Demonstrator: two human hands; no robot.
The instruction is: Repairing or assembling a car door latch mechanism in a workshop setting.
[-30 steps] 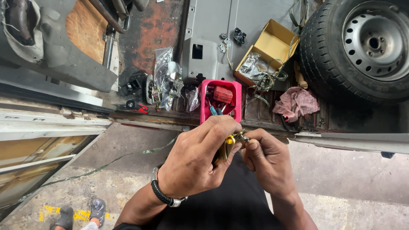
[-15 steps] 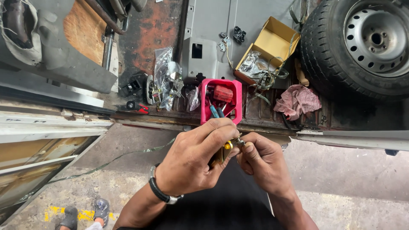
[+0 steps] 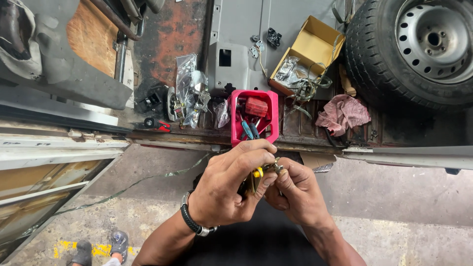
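Observation:
My left hand (image 3: 229, 189), with a black braided band on the wrist, is closed around a small tool with a yellow and dark handle (image 3: 256, 176). My right hand (image 3: 298, 194) pinches the metal tip of the same tool from the right side. Both hands meet in front of my body, just below a pink plastic bin (image 3: 271, 111) that holds blue-handled pliers (image 3: 249, 130) and a red part (image 3: 256, 106). Most of the tool is hidden by my fingers.
The bin sits on a rusty vehicle floor edge (image 3: 295, 128). An open yellow cardboard box (image 3: 313, 47) with bagged parts, a pink rag (image 3: 342, 113) and a spare wheel (image 3: 419, 47) lie to the right. Clear plastic bags (image 3: 189, 91) lie to the left. Concrete ground (image 3: 404, 216) is below.
Both hands have shifted slightly lower and to the right while keeping hold of the small tool. The fingers have regripped a little.

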